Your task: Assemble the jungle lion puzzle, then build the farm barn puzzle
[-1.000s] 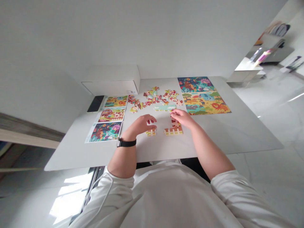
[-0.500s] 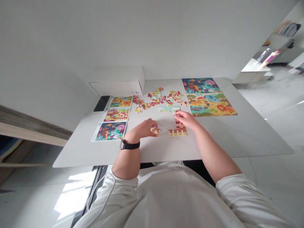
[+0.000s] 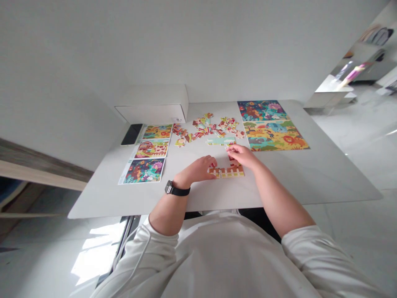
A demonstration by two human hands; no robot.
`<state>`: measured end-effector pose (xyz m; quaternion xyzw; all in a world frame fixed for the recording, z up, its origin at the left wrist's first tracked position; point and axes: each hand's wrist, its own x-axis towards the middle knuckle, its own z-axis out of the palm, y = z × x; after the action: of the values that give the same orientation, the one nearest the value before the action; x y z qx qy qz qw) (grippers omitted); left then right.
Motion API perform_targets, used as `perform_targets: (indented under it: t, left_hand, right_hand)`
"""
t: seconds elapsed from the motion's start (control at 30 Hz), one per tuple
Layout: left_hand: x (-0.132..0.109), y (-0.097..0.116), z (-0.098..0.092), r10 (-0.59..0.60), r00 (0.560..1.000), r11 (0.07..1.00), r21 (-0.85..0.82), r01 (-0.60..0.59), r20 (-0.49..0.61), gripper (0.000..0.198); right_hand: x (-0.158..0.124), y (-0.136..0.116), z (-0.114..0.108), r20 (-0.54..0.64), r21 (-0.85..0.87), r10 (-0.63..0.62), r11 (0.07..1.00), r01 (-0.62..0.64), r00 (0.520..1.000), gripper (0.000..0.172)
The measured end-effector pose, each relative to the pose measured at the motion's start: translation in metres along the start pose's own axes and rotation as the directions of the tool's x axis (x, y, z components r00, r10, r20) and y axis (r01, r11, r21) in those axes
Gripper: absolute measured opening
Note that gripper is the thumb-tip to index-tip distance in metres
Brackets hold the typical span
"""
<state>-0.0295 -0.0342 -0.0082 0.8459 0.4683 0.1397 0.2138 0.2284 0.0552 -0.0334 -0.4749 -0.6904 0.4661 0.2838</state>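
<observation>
My left hand [image 3: 201, 167], with a black watch on its wrist, pinches a small fence-patterned puzzle piece [image 3: 213, 170] against the left end of a joined strip of puzzle pieces [image 3: 231, 171] on the white table [image 3: 294, 174]. My right hand [image 3: 243, 155] rests on the upper part of that joined group, fingers pressing down on it. A loose heap of puzzle pieces [image 3: 211, 126] lies just beyond both hands, with a pale blue joined strip [image 3: 218, 141] in front of it.
Two finished puzzles [image 3: 269, 126] lie at the back right. Three picture cards [image 3: 149, 151] lie in a column at the left, beside a black phone [image 3: 132, 133]. A white box [image 3: 153, 105] stands against the wall.
My left hand closed on the small piece and slid it right until it met the joined strip. The right hand stayed on the joined group.
</observation>
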Motion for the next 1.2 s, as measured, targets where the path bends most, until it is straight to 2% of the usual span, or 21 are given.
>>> perform_targets:
  t: [0.13, 0.5, 0.63, 0.73, 0.93, 1.2]
  left_hand:
    - [0.0004, -0.0002, -0.0002, -0.027, 0.999, 1.0, 0.006, 0.027, 0.033, 0.036]
    - [0.0006, -0.0007, 0.0005, -0.002, 0.999, 1.0, 0.014, 0.001, 0.045, 0.035]
    - [-0.0001, 0.0003, -0.0026, 0.016, 1.0, 1.0, -0.025, -0.016, 0.018, 0.034]
    - [0.0001, 0.003, -0.0046, 0.049, 0.999, 0.996, -0.069, -0.05, -0.016, 0.025]
    - [0.0027, 0.0064, -0.0017, 0.068, 0.997, 0.996, -0.054, -0.065, 0.043, 0.021]
    - [0.0041, 0.005, -0.0001, 0.084, 0.995, 0.996, -0.036, -0.082, 0.055, 0.022]
  right_hand:
    - [-0.0001, -0.0001, -0.0001, 0.008, -0.035, -0.009, 0.999, 0.009, 1.0, 0.018]
    - [-0.0005, 0.0009, 0.0002, 0.003, -0.082, -0.012, 0.997, 0.013, 1.0, 0.017]
    - [-0.002, -0.0012, -0.0004, -0.004, -0.097, -0.001, 0.995, 0.0, 1.0, 0.015]
    - [-0.0027, -0.0019, -0.0007, -0.005, -0.103, -0.002, 0.995, 0.001, 1.0, 0.015]
    - [-0.0016, 0.0001, -0.0002, 0.005, -0.095, -0.012, 0.995, 0.013, 1.0, 0.018]
    - [-0.0016, 0.0006, 0.0008, 0.006, -0.103, -0.004, 0.995, 0.005, 1.0, 0.022]
